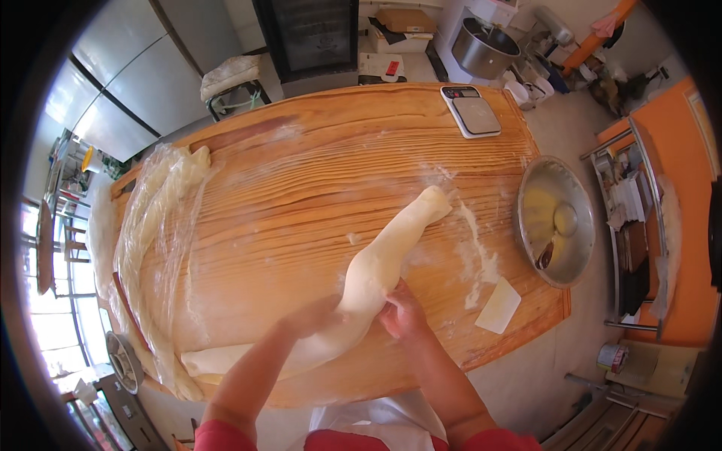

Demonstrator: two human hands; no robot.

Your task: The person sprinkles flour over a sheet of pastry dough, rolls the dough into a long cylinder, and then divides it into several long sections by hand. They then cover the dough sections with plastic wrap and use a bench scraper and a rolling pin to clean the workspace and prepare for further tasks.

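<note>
The floured wooden table (278,225) bears a long, bent dough roll (372,274) before you, slanting between the plastic-covered dough (150,210) on the left and the metal bowl (579,244). Your left hand (310,319) lies against it; your right hand (404,312) curls its fingers at its edge. Whether either is clamped, you cannot tell.

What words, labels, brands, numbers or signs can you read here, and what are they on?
No text is readable:
Digital scale: panel marks, too small.
Tin: label print, too small.
Black cabinet: faint front marks, blurred.
Red label beside the cabinet: too small.
Long dough roll: no print visible.
</note>
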